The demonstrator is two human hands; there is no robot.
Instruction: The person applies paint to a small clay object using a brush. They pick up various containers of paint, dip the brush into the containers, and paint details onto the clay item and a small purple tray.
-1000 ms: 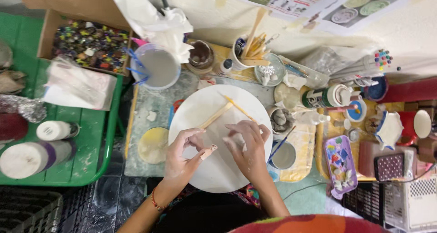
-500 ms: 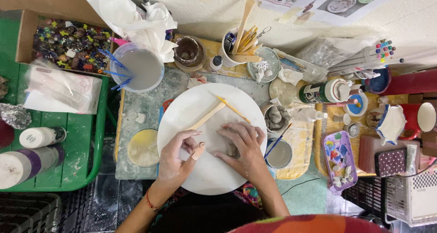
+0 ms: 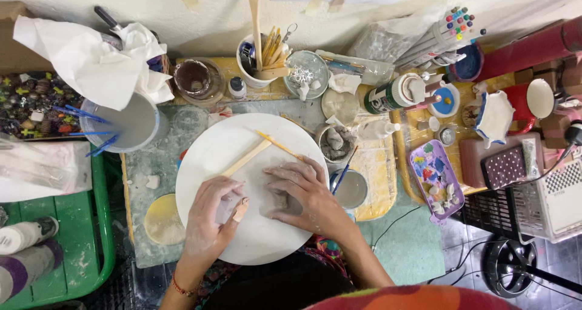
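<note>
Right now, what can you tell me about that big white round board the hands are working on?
The board is a large white disc, smooth and matte, lying flat on a grey-stained mat at the middle of the cluttered table. It carries pale grey smears. Two thin wooden sticks lie crossed on its upper part. The left hand rests on its lower left. The right hand presses a small grey clay lump near its centre.

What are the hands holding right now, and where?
The right hand cups a grey clay lump from above; the left hand rests flat on the white board.

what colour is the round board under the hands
White, smeared with grey clay; the round board shows clearly in the head view.
</note>
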